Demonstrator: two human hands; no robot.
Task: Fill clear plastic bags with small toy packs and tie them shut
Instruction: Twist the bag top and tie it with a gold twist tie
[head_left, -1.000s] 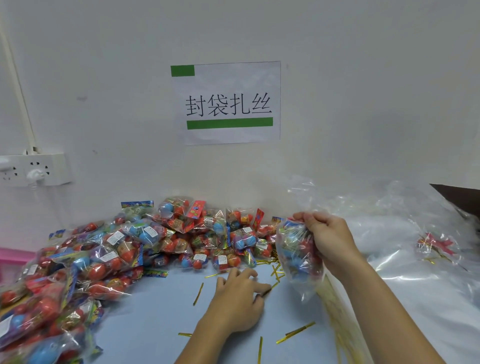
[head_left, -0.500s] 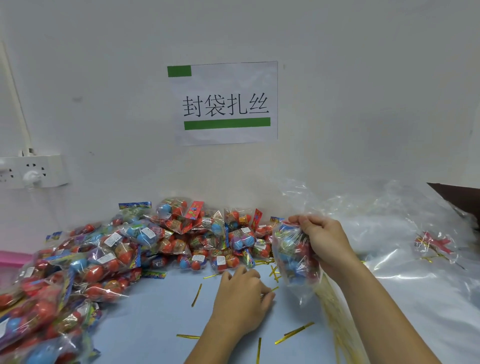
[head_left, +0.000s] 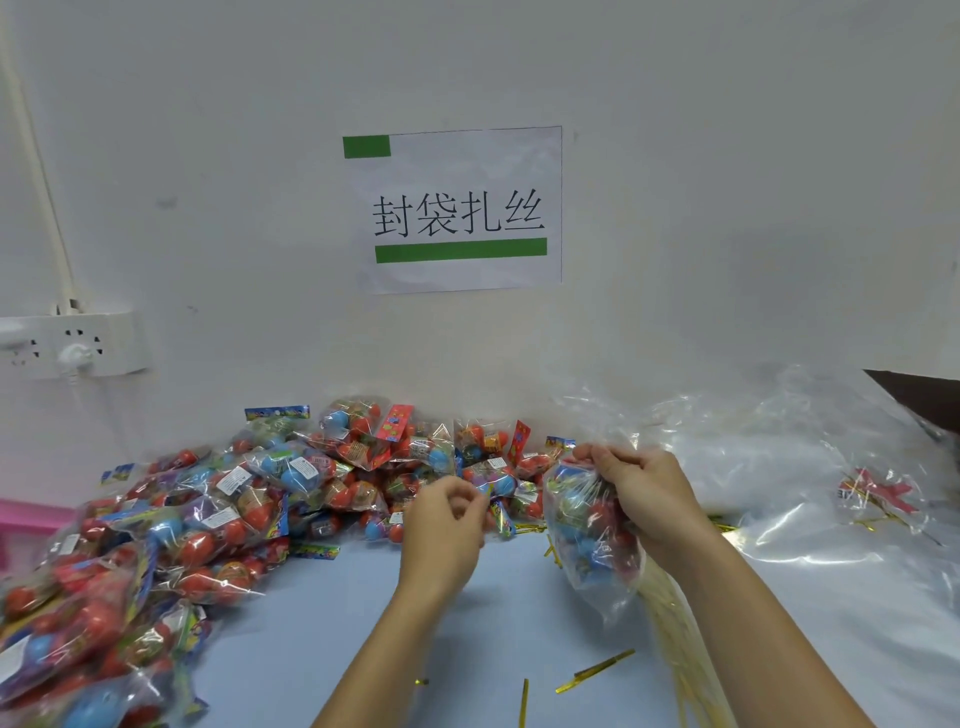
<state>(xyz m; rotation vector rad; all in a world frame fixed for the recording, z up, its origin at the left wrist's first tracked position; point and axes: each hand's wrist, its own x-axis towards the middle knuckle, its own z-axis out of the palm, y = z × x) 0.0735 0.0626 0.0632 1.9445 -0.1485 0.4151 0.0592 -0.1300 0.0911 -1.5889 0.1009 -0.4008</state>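
My right hand (head_left: 649, 493) grips the gathered neck of a clear plastic bag (head_left: 587, 535) filled with red and blue toy packs; the bag hangs just above the blue table (head_left: 322, 623). My left hand (head_left: 441, 525) is lifted off the table to the left of the bag, its thumb and fingertips pinched together on what seems a thin gold twist tie, which barely shows. A large pile of toy packs (head_left: 234, 499) runs from the wall to the front left.
Loose gold twist ties (head_left: 595, 670) lie on the table, and a bundle of them (head_left: 675, 649) lies under my right forearm. A heap of empty clear bags (head_left: 779, 467) fills the right side. A power strip (head_left: 78, 343) and a paper sign (head_left: 457, 208) are on the wall.
My left hand has risen from the table, where it lay flat among the ties, and now pinches its fingertips together near the bag. The right hand keeps hold of the bag.
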